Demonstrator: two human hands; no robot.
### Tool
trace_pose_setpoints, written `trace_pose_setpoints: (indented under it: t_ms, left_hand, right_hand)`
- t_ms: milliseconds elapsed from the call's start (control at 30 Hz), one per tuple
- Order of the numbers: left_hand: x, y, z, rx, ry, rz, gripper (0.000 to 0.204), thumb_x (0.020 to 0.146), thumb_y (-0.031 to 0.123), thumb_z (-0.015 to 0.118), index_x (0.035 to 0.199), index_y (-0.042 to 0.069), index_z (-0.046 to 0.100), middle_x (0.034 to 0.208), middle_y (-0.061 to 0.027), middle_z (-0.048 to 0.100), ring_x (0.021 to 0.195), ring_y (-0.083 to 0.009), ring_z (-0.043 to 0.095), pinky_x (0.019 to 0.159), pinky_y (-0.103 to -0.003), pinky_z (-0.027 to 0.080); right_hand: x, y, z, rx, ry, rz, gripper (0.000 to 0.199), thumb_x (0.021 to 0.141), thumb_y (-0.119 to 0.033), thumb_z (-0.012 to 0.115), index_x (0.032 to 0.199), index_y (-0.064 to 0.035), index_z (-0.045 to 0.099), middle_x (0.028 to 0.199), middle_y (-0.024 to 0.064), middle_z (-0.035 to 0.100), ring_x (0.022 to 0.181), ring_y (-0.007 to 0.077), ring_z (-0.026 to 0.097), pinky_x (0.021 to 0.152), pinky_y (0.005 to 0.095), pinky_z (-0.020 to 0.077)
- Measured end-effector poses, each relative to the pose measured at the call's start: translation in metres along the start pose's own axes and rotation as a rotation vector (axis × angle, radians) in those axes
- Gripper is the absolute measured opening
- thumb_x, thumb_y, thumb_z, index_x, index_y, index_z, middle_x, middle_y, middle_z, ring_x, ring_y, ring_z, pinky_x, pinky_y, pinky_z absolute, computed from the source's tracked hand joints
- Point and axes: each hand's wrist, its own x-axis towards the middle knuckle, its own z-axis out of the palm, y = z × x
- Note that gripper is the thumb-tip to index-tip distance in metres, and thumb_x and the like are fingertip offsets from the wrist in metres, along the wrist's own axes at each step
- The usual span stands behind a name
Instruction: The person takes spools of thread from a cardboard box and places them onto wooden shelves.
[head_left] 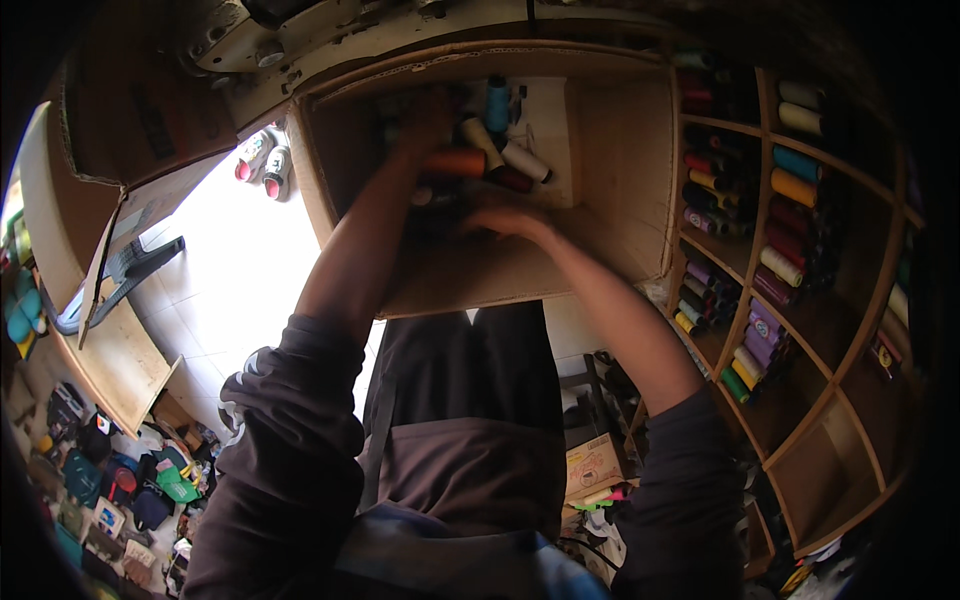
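Both my hands reach into an open cardboard box point(625, 185) that holds several thread spools. Deep in its left side, my left hand point(430, 118) is in shadow, and its fingers cannot be made out. Just below it lies an orange spool point(456, 162). My right hand point(508, 212) is lower in the box, palm down, fingers loosely stretched to the left over dark contents; no held thing shows. Around the hands are a blue spool point(497, 104) standing upright, a tilted cream spool point(482, 143), a white spool point(526, 160) and a dark red spool point(510, 179).
A wooden shelf point(768, 300) with square compartments of coloured spools stands close on the right. At left are an open carton point(150, 120), a pair of shoes point(262, 163) on the bright floor and a cluttered heap point(130, 490). A small carton point(594, 467) sits below my right arm.
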Motion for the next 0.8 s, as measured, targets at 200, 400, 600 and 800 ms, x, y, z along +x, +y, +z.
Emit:
trace_pose_setpoints:
  t_ms: [200,400,600,800]
  left_hand:
    - [-0.027,0.022,-0.016,-0.287,0.088,0.427,0.043,0.084,0.020,0.066,0.124,0.006,0.057,0.115,-0.0209,0.061,0.105,-0.0389,0.060,0.092,-0.045,0.048]
    - [-0.084,0.088,-0.069,-0.534,0.150,0.478,0.052,0.080,0.007,0.073,0.128,0.004,0.053,0.116,-0.0147,0.056,0.101,-0.0274,0.060,0.089,-0.038,0.050]
    - [-0.126,0.151,-0.116,-1.101,-0.315,0.232,0.055,0.086,0.012,0.072,0.134,0.005,0.046,0.119,-0.0074,0.055,0.110,-0.0163,0.055,0.091,-0.031,0.049]
    - [-0.139,0.247,-0.123,-1.018,-0.581,0.386,0.053,0.090,0.014,0.069,0.135,0.003,0.044,0.119,-0.0108,0.058,0.108,-0.0159,0.057,0.089,-0.031,0.050]
  right_hand:
    - [-0.060,0.019,-0.050,0.375,0.053,-0.009,0.042,0.078,-0.014,0.071,0.117,-0.0045,0.060,0.108,0.0062,0.063,0.085,0.0113,0.064,0.073,0.0246,0.0540]
    - [-0.130,0.015,-0.071,0.778,0.417,-0.448,0.041,0.074,-0.010,0.075,0.113,-0.0046,0.062,0.101,0.0032,0.066,0.088,0.0105,0.063,0.079,0.0247,0.0496]
    - [-0.191,0.001,-0.074,0.782,0.736,-0.589,0.041,0.077,-0.013,0.080,0.113,-0.0026,0.062,0.101,0.0032,0.066,0.091,0.0108,0.062,0.085,0.0257,0.0482]
    - [-0.249,0.001,-0.074,0.821,1.184,-0.779,0.051,0.084,-0.021,0.077,0.126,-0.0022,0.055,0.111,0.0063,0.062,0.102,0.0122,0.059,0.086,0.0274,0.0486]
